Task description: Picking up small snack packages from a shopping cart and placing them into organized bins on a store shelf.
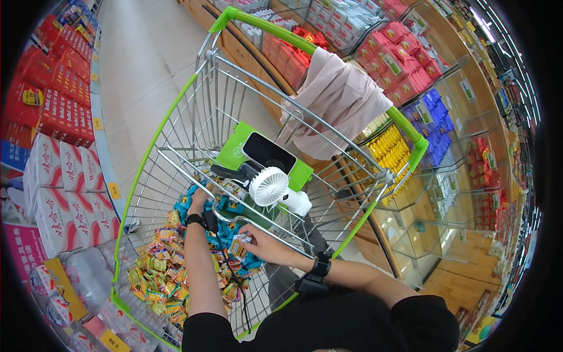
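Observation:
A metal shopping cart (pixel 154 105) with green edging holds a heap of small orange and yellow wrapped packets (pixel 162 281) and several teal packets (pixel 228 231). My left hand (pixel 200 198) reaches in among the teal packets, partly behind a cart wire; whether it grips anything is hidden. Between the fingers of my right hand (pixel 255 242) is a small white and yellow wrapped packet (pixel 239 247), just above the teal ones. A white handheld fan (pixel 269 187) and a smartphone (pixel 269 152) rest by the green seat panel (pixel 233 145). Both wrists wear black straps.
A pale pink cloth (pixel 338 97) hangs over the cart's green handle (pixel 277 31). Shelf bins of bagged goods (pixel 396 57) line the right. Stacked white cartons (pixel 72 207) and red boxes (pixel 66 114) stand at left, beyond the tiled floor (pixel 136 66). A black cord dangles near my left wrist.

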Tool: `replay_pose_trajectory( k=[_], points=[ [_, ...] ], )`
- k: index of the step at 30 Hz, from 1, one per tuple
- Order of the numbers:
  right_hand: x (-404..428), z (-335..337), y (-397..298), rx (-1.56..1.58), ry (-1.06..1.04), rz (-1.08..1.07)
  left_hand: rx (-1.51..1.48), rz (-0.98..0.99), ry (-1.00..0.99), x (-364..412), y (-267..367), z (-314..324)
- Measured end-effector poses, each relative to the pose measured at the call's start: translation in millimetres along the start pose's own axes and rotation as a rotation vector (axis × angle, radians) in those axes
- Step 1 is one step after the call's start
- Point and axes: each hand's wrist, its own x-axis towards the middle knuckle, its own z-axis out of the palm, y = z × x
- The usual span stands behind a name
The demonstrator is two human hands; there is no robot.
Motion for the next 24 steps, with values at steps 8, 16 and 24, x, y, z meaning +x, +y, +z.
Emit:
replay_pose_trajectory(
  k=[8, 16, 24],
  points=[
    [7.8, 0.6, 5.2, -0.026, 0.032, -0.016, -0.489, -0.149, -0.055, -50.8, -12.5, -10.7],
    [7.9, -5.5, -0.1, -0.101, 0.095, -0.051, -0.756, 0.029, 0.05, -129.1, 17.4, -45.1],
    [21.5, -5.3, 24.5, -0.257, 0.138, -0.166, -1.049, 0.173, 0.14, -208.1, 44.7, -72.2]
  ],
)
